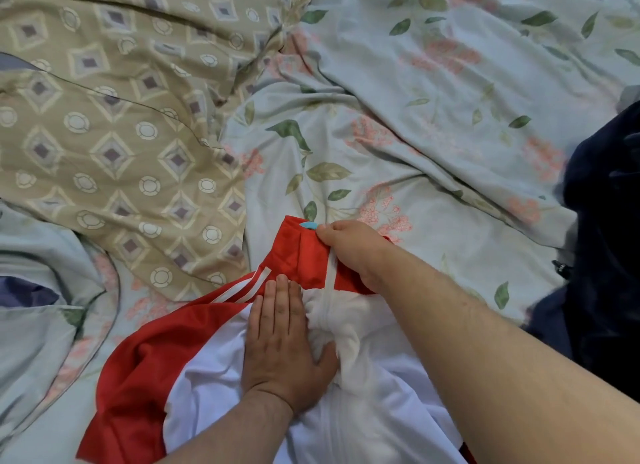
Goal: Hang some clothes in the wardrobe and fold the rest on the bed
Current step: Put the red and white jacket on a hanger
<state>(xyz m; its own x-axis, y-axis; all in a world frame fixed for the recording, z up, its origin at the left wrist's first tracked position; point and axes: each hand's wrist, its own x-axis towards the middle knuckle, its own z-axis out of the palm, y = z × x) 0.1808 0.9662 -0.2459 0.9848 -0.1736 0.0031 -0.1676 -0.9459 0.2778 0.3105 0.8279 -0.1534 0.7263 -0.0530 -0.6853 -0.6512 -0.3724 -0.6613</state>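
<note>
A red and white sports jacket [149,366] with white stripes lies on the floral bedsheet [433,134] at the lower middle. My left hand [284,339] lies flat on its white front, fingers straight, pressing the cloth down. My right hand [353,249] grips the red collar end of the jacket at its far edge, beside a small blue tab [307,225]. A bunched white fold [325,325] sits between the two hands.
A beige quilt with a diamond pattern [114,134] covers the bed's left half. A dark navy garment [606,238] lies heaped at the right edge. A pale blue cover [38,290] sits at the lower left.
</note>
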